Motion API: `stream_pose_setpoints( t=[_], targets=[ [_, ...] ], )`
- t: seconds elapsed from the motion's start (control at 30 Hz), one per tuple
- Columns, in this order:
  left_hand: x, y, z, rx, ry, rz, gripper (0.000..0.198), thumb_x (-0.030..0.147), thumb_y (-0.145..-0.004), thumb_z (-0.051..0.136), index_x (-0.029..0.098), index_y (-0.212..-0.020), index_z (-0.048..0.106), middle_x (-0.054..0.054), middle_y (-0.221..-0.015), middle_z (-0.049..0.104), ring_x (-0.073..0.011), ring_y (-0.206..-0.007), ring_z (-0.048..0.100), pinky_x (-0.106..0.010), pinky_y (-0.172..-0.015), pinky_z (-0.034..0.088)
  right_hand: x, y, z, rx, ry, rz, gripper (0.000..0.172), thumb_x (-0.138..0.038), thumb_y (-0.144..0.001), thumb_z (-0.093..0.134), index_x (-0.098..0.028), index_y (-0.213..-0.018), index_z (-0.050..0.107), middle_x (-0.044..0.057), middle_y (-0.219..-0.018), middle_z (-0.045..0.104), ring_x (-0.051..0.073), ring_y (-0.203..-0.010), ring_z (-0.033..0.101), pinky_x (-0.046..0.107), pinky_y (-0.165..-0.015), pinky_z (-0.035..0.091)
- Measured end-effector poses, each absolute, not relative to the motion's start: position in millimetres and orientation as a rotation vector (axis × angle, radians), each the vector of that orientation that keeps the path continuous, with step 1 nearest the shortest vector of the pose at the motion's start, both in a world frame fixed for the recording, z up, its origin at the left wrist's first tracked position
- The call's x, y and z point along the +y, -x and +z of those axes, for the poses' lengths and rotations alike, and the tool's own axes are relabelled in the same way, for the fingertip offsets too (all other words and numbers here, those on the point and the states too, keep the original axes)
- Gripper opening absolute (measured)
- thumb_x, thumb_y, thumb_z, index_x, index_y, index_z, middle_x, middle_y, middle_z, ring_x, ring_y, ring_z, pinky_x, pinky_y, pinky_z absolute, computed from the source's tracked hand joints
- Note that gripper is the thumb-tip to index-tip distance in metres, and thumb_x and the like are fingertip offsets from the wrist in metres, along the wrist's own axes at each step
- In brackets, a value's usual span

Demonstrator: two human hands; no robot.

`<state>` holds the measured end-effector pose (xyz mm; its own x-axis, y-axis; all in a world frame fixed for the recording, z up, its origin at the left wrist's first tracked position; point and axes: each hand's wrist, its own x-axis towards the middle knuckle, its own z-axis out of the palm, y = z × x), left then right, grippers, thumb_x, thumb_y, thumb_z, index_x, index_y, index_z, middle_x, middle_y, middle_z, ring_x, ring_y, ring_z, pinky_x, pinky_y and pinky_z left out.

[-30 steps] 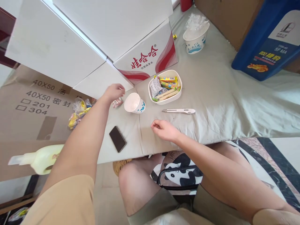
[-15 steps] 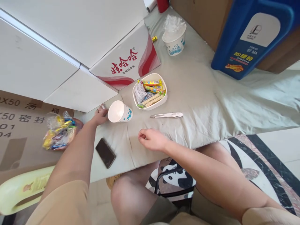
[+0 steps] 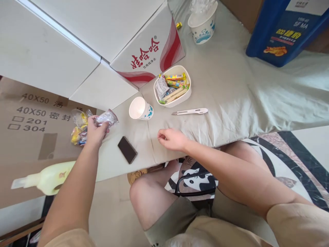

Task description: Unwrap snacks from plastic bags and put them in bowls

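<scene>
My left hand (image 3: 96,130) is closed around a crinkled, shiny see-through plastic packet (image 3: 107,118) with a dark reddish edge. Just behind that hand, partly covered by it, lies a bag of colourful wrapped snacks (image 3: 77,134). My right hand (image 3: 172,139) rests on the cloth with its fingers curled in and nothing seen in them. Above it lies a white utility knife (image 3: 190,112). A white paper cup (image 3: 141,108) tilts towards me between the hands. To its right, a white bowl (image 3: 177,101) holds snack packets and thin sticks.
A black phone (image 3: 127,150) lies near the cloth's front edge. Farther back are a paper bowl with plastic in it (image 3: 204,32), a red-and-white carton (image 3: 151,56) and a blue jug (image 3: 273,37). At left, a pale yellow bottle (image 3: 52,175) lies against a cardboard box (image 3: 28,144).
My left hand has moved from beside the paper cup back to the left and now has the plastic packet in it. The right hand stays curled on the cloth. The view has shifted.
</scene>
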<state>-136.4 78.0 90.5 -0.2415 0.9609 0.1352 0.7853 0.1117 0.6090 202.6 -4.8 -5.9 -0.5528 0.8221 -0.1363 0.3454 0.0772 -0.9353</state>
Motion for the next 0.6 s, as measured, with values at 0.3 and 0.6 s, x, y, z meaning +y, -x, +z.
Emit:
stream_pose_setpoints(
  t=[0.3, 0.6],
  targets=[
    [-10, -15, 28, 1.433, -1.188, 1.093, 0.075, 0.039, -0.056, 0.089, 0.032, -0.118, 0.047, 0.002, -0.09, 0.061, -0.0081, -0.058, 0.056, -0.016, -0.042, 0.038, -1, -223, -15, -1.694, 1.267, 1.138, 0.025, -0.02, -0.084, 0.049, -0.016, -0.104, 0.063, 0.008, -0.1, 0.07, 0.019, -0.082, 0.061, 0.031, -0.076, 0.045],
    [21, -63, -47, 1.291, -1.16, 1.265, 0.066, 0.057, -0.066, 0.081, 0.03, -0.121, 0.056, -0.005, -0.119, 0.063, -0.0199, -0.105, 0.064, -0.025, -0.078, 0.054, 9, -260, -17, -1.746, 1.474, 0.894, 0.03, -0.016, -0.08, 0.045, -0.018, -0.102, 0.065, 0.01, -0.099, 0.069, 0.024, -0.09, 0.06, 0.036, -0.079, 0.044]
  ],
)
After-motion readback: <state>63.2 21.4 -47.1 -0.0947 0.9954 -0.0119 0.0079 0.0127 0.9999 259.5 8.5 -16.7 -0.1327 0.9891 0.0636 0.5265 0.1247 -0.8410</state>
